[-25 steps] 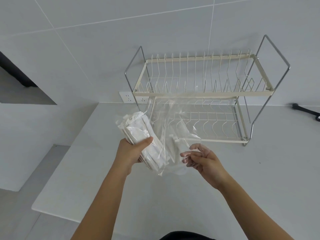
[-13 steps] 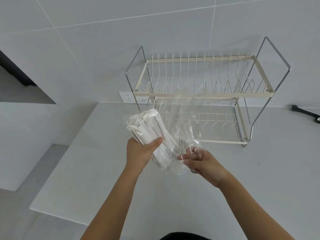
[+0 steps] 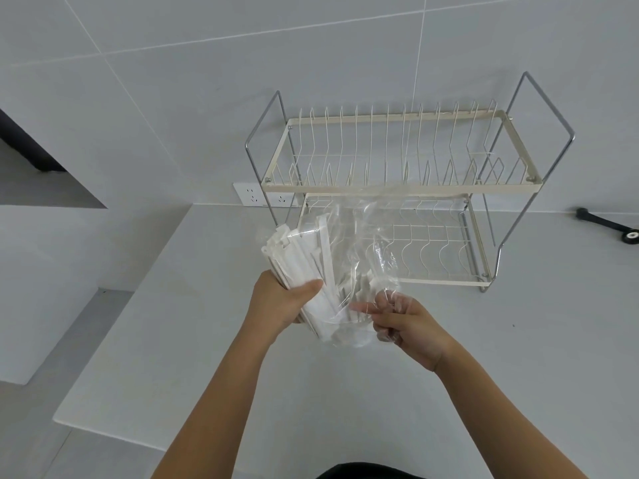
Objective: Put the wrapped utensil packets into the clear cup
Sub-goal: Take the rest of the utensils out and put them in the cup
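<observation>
Packets sit bundled in your left hand; your right hand pinches clear plastic film; no cup visible, nothing placed.

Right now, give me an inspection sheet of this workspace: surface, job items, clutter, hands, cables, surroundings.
Surface: pale countertop, bare where visible.
Job's things: bundle of white wrapped packets held above the counter, partly inside a clear plastic bag. Clear cup: nothing seen.
Clutter: two-tier wire dish rack, no dishes in it, against the wall.
Hands: left hand closed around the packets; right hand pinching the bag's lower part.
Cables: black cable or handle lying at the counter's right edge; which, cannot tell.
Surroundings: tiled wall, wall socket left of the rack, lower step or ledge on the left.
</observation>
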